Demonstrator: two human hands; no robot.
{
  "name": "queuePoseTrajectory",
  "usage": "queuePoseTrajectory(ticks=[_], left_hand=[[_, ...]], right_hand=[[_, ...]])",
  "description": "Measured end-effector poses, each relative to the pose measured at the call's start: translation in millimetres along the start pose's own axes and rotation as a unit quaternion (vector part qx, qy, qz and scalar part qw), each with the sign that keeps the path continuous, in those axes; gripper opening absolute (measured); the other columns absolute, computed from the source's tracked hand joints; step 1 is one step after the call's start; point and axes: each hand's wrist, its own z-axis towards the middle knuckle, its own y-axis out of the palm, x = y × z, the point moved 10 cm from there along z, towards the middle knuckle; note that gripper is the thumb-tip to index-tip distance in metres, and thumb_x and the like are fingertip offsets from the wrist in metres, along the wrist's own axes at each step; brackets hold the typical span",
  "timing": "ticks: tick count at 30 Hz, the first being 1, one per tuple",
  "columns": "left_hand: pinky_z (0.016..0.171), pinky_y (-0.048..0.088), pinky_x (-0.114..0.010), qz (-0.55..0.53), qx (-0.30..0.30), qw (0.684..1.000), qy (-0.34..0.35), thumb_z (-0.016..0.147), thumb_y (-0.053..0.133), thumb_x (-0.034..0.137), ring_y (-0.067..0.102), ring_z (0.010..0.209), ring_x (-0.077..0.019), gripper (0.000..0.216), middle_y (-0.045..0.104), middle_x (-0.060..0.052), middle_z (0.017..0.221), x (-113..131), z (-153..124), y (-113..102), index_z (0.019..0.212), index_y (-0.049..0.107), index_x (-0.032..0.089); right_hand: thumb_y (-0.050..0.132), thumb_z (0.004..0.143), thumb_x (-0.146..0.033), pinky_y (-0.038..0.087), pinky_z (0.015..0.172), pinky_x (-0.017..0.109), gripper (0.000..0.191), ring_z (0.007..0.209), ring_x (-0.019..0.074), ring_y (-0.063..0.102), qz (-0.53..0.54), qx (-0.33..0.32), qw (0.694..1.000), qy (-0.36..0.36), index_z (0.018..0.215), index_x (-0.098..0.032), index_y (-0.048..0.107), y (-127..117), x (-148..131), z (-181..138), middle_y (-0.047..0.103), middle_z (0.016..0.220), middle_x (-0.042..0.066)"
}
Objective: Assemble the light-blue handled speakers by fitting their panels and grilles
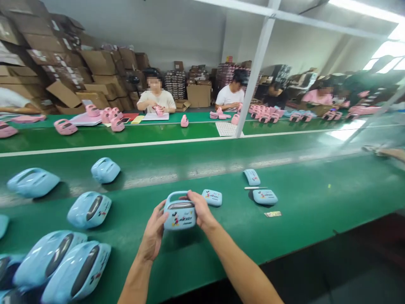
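a light blue case with a loop handle is held up between two bare hands over the green worktop, near the middle of the view, and a shadow is cast on the surface beneath it. its printed face, marked with a mouse figure and the word "mickey", is turned toward the camera, with the handle set uppermost. the case is gripped at its left side by the left hand, whose fingers are curled narrowly around the edge, with the thumb laid by the printed front. the upper right corner, by the foot of the handle, is grasped by the right hand; its fingers are closed on the case, though how far they reach behind cannot be told.

just beyond the right hand, a blue printed panel is seen lying on the worktop. farther right, a curved blue panel, a thin white stick, a second printed panel and a small printed strip are laid near one another. on the left, more blue cases are placed, some crowded together at the near corner, others spread singly.

across a white rail, pink cases are set out along a farther green bench, where a pink piece is handled by a co-worker in a pale shirt. cardboard boxes are stacked at the back.
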Motion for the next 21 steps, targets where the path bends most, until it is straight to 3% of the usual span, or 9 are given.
queuePoseTrajectory(ticks=[2, 5, 12, 14, 17, 21], left_hand=[[0.092, 0.058, -0.039, -0.005, -0.047, 0.999, 0.005, 0.06, 0.088, 0.051, 0.066, 0.119, -0.0358, 0.089, 0.068, -0.016, 0.135, 10, -17, 6, 0.138, 0.059, 0.022], [0.099, 0.056, -0.04, 0.011, -0.058, 0.998, 0.015, 0.058, 0.091, 0.045, 0.055, 0.134, -0.0389, 0.092, 0.059, -0.016, 0.148, 17, -32, 6, 0.142, 0.058, 0.024], [0.101, 0.056, -0.045, 0.028, -0.035, 0.999, 0.031, 0.062, 0.09, 0.043, 0.055, 0.135, -0.0398, 0.085, 0.06, -0.017, 0.147, 17, -35, 3, 0.139, 0.062, 0.022], [0.102, 0.056, -0.045, 0.032, -0.012, 0.999, 0.037, 0.065, 0.087, 0.044, 0.057, 0.134, -0.0381, 0.077, 0.062, -0.016, 0.144, 11, -31, -4, 0.135, 0.064, 0.022], [0.104, 0.054, -0.047, 0.071, 0.069, 0.993, 0.068, 0.068, 0.083, 0.044, 0.061, 0.129, -0.0357, 0.062, 0.07, -0.015, 0.132, 4, -31, -31, 0.123, 0.069, 0.021], [0.099, 0.057, -0.047, 0.114, 0.112, 0.985, 0.057, 0.067, 0.08, 0.043, 0.072, 0.11, -0.0332, 0.043, 0.079, -0.014, 0.106, -13, -49, -65, 0.102, 0.075, 0.019]], right_hand=[[0.066, 0.081, -0.066, 0.057, 0.069, 0.037, 0.046, 0.067, 0.0228, 0.07, 0.081, 0.002, 0.994, 0.069, 0.073, -0.021, 0.06, -4, 9, -5, 0.073, 0.071, 0.005], [0.072, 0.084, -0.054, 0.06, 0.076, 0.039, 0.038, 0.074, 0.0248, 0.075, 0.192, 0.01, 0.969, 0.155, 0.074, -0.02, 0.06, -6, 18, -18, 0.077, 0.076, 0.008], [0.063, 0.092, -0.05, 0.062, 0.081, 0.048, 0.034, 0.084, 0.0293, 0.077, 0.203, 0.003, 0.958, 0.204, 0.076, -0.02, 0.06, -2, 29, -27, 0.076, 0.077, 0.008], [0.062, 0.09, -0.049, 0.061, 0.082, 0.05, 0.032, 0.086, 0.0312, 0.076, 0.147, 0.01, 0.976, 0.16, 0.074, -0.021, 0.059, -11, 25, -14, 0.077, 0.08, 0.011], [0.059, 0.085, -0.051, 0.06, 0.079, 0.051, 0.031, 0.088, 0.0321, 0.075, -0.018, 0.057, 0.998, 0.003, 0.074, -0.021, 0.06, -37, -14, 21, 0.077, 0.088, 0.013], [0.058, 0.078, -0.048, 0.057, 0.084, 0.043, 0.026, 0.097, 0.0274, 0.069, -0.136, 0.136, 0.976, -0.098, 0.078, -0.023, 0.053, -69, -66, 87, 0.071, 0.092, 0.008]])
